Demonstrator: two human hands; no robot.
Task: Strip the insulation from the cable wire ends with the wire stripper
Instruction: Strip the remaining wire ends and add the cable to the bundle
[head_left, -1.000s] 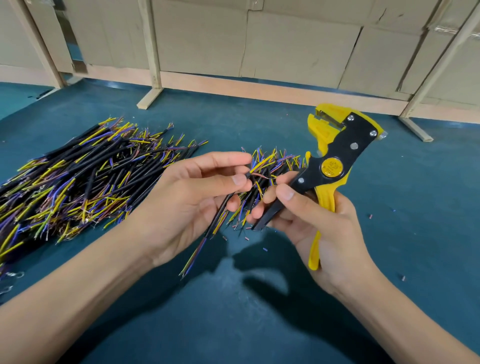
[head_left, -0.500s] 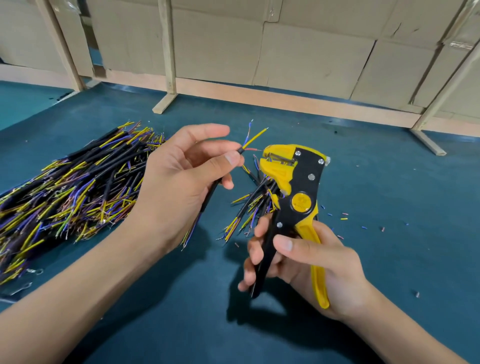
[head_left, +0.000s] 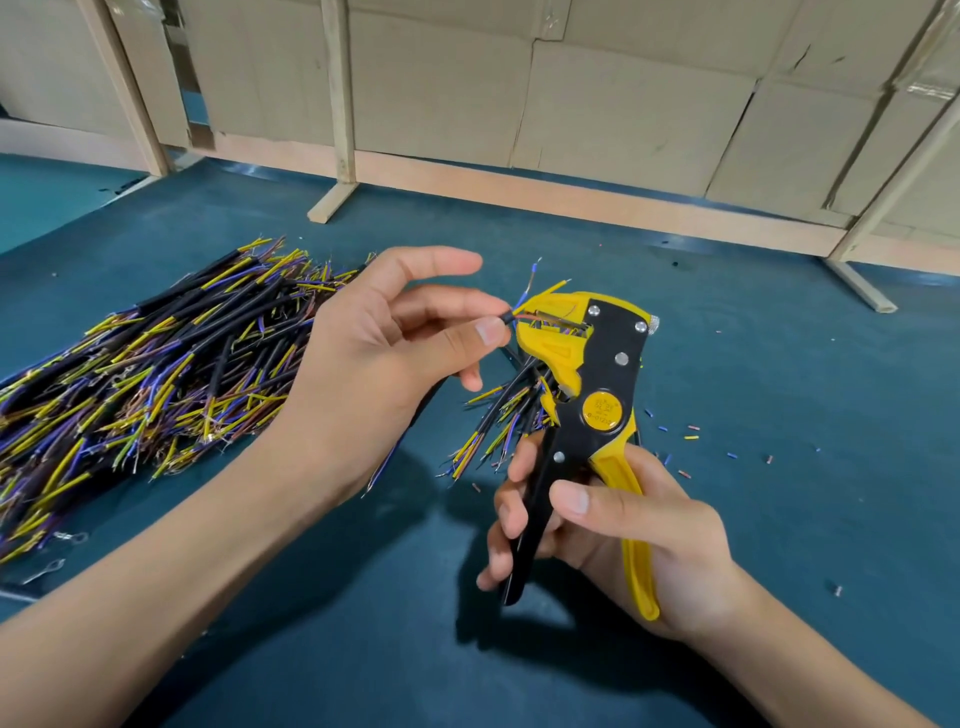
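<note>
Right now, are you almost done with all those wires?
Not sure. The big pile shows some bare ends, so some looks stripped. The left hand pinches one cable at the stripper held by the right hand. A smaller bunch waits behind.

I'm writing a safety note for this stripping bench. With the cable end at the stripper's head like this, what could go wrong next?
1. The left hand pinches the cable right beside the wire stripper head, so a squeeze might nip the thumb.
2. The blue wire and yellow wire splay above the jaws and may go unstripped.
3. Insulation bits litter the mat and could cling to the cable pile.
</note>
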